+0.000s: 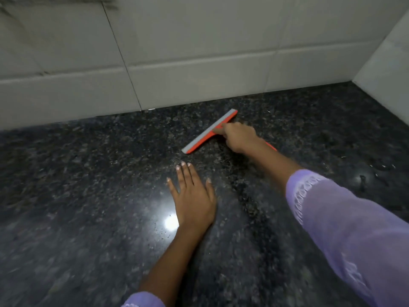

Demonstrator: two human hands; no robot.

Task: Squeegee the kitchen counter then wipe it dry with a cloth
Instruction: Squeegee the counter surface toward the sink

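Note:
An orange squeegee (205,134) with a grey rubber blade lies slanted on the dark speckled granite counter (88,196), its blade down on the stone not far from the back wall. My right hand (238,136) grips its handle, fingers curled round it, and the handle's orange end pokes out behind my wrist. My left hand (192,196) lies flat on the counter with straight, spread fingers, nearer to me and just left of the squeegee. No cloth shows in this view.
White wall tiles (177,52) run along the back of the counter and a second tiled wall (387,58) closes the right corner. Water drops (376,171) sit on the stone at the right. A ceiling light glares off the counter by my left wrist.

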